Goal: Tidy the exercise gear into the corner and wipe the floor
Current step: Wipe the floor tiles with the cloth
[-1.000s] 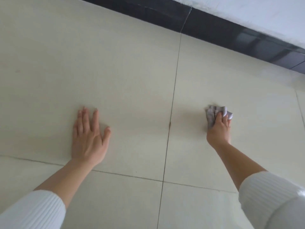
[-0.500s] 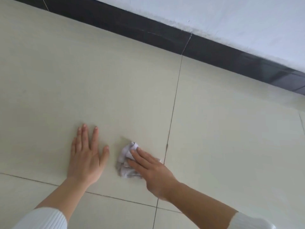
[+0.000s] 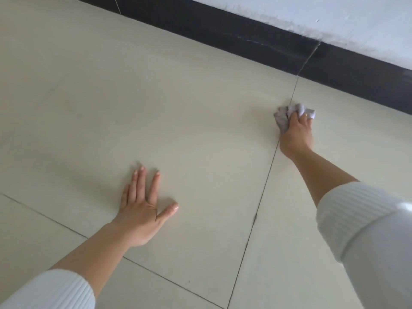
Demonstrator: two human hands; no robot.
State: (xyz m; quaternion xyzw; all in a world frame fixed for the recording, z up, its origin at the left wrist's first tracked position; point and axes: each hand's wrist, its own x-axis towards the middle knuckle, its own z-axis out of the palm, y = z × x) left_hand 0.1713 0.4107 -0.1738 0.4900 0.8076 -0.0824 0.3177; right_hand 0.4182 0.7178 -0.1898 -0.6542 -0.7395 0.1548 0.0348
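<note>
My right hand (image 3: 295, 132) presses a crumpled grey-white cloth (image 3: 283, 118) onto the cream tiled floor (image 3: 178, 108), at arm's length on a grout line near the wall. Its fingers are closed over the cloth, which sticks out in front and to the left of them. My left hand (image 3: 142, 210) lies flat on the floor at lower centre, palm down, fingers spread, holding nothing. No exercise gear is in view.
A black skirting strip (image 3: 256, 43) runs along the foot of a white wall (image 3: 334, 16) across the top right. Dark grout lines (image 3: 263, 190) cross the floor. White ribbed sleeves cover both forearms at the bottom corners.
My right hand has swept the cloth from beside my left hand out to the far right, towards the wall. The left hand stays planted on the floor.
</note>
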